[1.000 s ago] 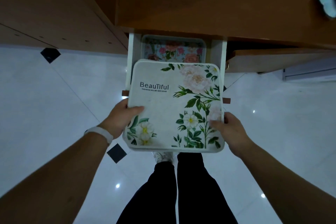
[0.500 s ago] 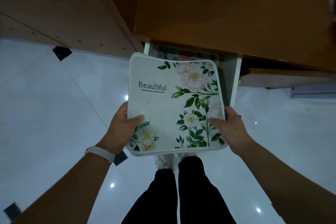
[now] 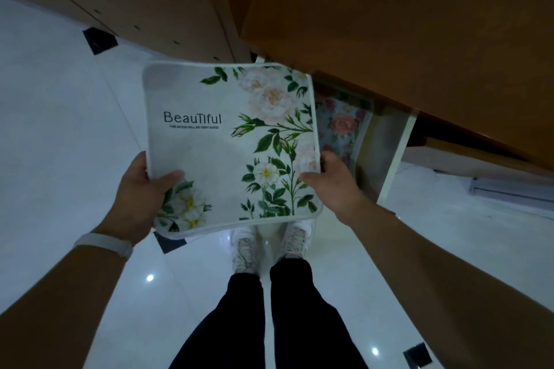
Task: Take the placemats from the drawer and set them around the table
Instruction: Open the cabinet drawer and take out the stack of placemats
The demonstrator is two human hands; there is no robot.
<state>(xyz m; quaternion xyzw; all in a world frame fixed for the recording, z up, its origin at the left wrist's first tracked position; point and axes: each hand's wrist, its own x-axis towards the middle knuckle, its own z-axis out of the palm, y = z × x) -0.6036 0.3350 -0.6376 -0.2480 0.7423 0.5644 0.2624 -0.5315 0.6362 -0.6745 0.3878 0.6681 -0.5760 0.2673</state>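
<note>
White tile floor (image 3: 54, 129) below; "BeauTiful" floral placemat (image 3: 215, 159) pinched by left hand (image 3: 141, 198) and right hand (image 3: 332, 186), rose placemat (image 3: 341, 126) in open drawer (image 3: 389, 165).

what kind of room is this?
Probably a home dining area: a wooden table with an open drawer of floral placemats, over glossy white floor tiles.

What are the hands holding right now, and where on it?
The white floral placemat, held flat by both: left hand on its lower left edge, right hand on its lower right edge.
</note>
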